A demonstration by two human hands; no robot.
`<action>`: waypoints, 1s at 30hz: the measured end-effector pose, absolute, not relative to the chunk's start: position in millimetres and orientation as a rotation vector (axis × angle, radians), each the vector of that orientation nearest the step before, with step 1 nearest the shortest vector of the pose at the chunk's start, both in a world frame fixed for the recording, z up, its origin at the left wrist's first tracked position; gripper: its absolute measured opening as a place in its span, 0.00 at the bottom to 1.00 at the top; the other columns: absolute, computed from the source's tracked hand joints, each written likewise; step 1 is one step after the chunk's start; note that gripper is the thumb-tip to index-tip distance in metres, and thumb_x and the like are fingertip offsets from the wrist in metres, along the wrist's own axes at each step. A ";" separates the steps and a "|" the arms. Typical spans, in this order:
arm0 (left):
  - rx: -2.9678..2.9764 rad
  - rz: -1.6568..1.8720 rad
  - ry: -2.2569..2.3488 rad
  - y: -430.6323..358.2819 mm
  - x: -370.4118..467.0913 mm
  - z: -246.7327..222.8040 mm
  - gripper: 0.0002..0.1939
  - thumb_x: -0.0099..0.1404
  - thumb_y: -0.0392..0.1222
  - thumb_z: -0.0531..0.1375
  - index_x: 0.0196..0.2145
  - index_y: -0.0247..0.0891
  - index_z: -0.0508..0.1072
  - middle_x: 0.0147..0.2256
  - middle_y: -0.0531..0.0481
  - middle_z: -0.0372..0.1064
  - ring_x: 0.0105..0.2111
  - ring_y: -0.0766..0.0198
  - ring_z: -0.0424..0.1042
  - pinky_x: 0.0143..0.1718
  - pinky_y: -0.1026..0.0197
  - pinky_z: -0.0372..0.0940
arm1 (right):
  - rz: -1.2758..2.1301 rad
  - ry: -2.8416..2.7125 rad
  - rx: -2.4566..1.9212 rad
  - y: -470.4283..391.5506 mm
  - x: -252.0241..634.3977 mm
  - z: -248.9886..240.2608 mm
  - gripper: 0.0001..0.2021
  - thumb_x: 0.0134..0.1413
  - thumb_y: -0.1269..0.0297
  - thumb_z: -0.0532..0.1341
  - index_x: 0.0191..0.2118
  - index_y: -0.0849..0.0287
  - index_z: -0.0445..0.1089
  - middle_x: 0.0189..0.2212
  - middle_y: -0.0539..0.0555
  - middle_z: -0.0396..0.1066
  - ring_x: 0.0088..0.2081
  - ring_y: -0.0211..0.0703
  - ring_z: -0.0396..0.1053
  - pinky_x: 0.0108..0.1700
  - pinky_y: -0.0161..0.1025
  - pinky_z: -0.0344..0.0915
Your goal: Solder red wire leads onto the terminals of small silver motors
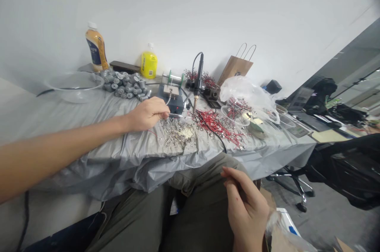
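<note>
My left hand [151,113] is closed over the table, just in front of a dark blue soldering feeder box [173,103] with a spool of solder wire [174,79]. A thin shiny piece shows by its fingertips; I cannot make out what it is. To its right a soldering iron [198,78] points tip-down in a holder. Below lies a scatter of tiny clippings and pale crumbs [181,135]. A heap of red wire leads with small metal parts [218,127] spreads beside it. Above my lap, my right hand [246,208] has its fingers curled together, their inner side hidden.
Silver cylinders [126,85] are piled at the back left beside a clear bowl [74,86]. An orange bottle [97,48] and a yellow bottle [149,62] stand by the wall. Rightward are a paper bag [236,68], a plastic bag [246,91] and a black chair [347,169].
</note>
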State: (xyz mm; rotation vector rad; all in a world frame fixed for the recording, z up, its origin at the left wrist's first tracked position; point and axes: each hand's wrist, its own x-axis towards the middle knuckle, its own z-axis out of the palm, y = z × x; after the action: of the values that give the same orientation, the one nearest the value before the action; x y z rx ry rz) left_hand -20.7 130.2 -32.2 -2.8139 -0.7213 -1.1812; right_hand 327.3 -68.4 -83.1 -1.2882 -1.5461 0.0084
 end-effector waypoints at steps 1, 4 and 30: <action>-2.813 -1.181 -0.724 130.1 -20.4 -32.0 0.12 0.80 0.48 0.65 0.45 0.34 0.78 0.42 0.47 0.78 0.42 0.58 0.79 0.50 0.50 0.78 | 0.012 -1.546 -1.291 -68.3 327.2 -83.3 0.09 0.69 0.66 0.63 0.46 0.53 0.83 0.38 0.51 0.84 0.37 0.44 0.82 0.41 0.36 0.78; -2.811 -1.174 -0.737 129.4 -19.6 -31.3 0.13 0.80 0.48 0.65 0.44 0.34 0.78 0.41 0.47 0.78 0.42 0.58 0.79 0.50 0.50 0.78 | 0.024 -1.543 -1.303 -68.2 327.5 -84.2 0.09 0.70 0.67 0.63 0.47 0.53 0.83 0.39 0.52 0.84 0.37 0.44 0.82 0.42 0.37 0.79; -2.828 -1.212 -0.727 127.1 -18.4 -28.8 0.12 0.80 0.48 0.65 0.44 0.34 0.78 0.41 0.47 0.78 0.42 0.58 0.79 0.50 0.50 0.78 | -0.024 -1.574 -1.261 -67.7 328.0 -82.1 0.09 0.70 0.68 0.63 0.46 0.53 0.82 0.39 0.50 0.84 0.39 0.42 0.83 0.41 0.32 0.79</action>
State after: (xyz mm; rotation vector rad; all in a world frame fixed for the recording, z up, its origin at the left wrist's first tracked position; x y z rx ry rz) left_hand -18.4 127.1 -28.8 -2.8283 -0.7271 -1.2125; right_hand 328.0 -67.7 -82.1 -1.2611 -1.5741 -0.0236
